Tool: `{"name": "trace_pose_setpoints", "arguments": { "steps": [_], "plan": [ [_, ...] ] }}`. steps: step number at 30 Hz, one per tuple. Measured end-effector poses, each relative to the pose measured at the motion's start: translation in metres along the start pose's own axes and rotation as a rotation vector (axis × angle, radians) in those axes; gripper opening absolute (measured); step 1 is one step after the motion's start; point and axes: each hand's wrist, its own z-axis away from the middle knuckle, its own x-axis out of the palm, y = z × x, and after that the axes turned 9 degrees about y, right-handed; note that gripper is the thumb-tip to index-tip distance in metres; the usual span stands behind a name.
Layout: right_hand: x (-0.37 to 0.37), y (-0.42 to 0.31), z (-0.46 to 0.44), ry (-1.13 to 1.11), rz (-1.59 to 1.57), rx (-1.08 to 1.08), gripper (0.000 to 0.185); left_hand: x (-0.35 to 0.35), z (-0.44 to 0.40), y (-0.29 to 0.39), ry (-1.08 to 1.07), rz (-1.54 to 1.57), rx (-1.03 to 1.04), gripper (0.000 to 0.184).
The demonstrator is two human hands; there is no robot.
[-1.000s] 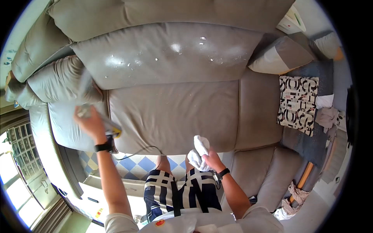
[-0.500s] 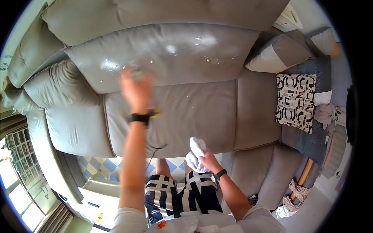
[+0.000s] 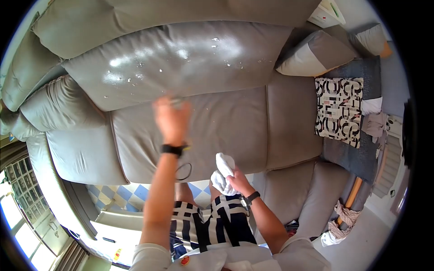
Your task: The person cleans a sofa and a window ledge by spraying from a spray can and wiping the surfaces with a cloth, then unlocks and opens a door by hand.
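Note:
My left hand [image 3: 172, 122] is raised in front of the sofa's backrest, smeared by motion. Its fingers are curled round a small greyish thing [image 3: 175, 103] whose kind I cannot make out. A faint pale haze hangs just beyond it. White flecks and shiny wet patches [image 3: 120, 61] are scattered over the grey backrest cushion [image 3: 253, 72]. Low over the front of the seat cushion [image 3: 226, 122], my right hand [image 3: 241, 183] grips a bunched white cloth [image 3: 224, 174]. A dark looped cord [image 3: 184, 171] dangles below my left wrist.
To the right lie a patterned pillow [image 3: 339, 110] and a grey-and-white cushion [image 3: 312, 54]. Another sofa section [image 3: 289, 194] stands at the lower right. A white table [image 3: 115, 235] sits at the lower left, by the blue-and-white tiled floor [image 3: 122, 196].
My left hand has come down and slightly right, away from the backrest. More shiny wet patches show on the left of the backrest. My right hand keeps its hold on the cloth.

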Motion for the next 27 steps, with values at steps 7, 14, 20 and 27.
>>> {"name": "trace_pose_setpoints", "arguments": {
  "steps": [7, 14, 20, 27],
  "plan": [
    [0.004, -0.001, -0.005, -0.018, -0.015, 0.042, 0.042, -0.047, 0.024, -0.004, -0.07, -0.166, 0.139, 0.053],
    [0.015, 0.002, -0.007, -0.055, -0.131, 0.086, 0.041, -0.053, 0.034, -0.047, -0.091, -0.239, 0.214, 0.051],
    [0.019, 0.013, -0.01, -0.076, -0.125, 0.122, 0.042, -0.054, 0.024, -0.04, -0.021, -0.209, 0.127, 0.047],
    [0.019, 0.013, -0.016, 0.029, -0.048, -0.035, 0.04, -0.035, -0.007, -0.07, -0.01, -0.234, 0.335, 0.047]
  ]
}}
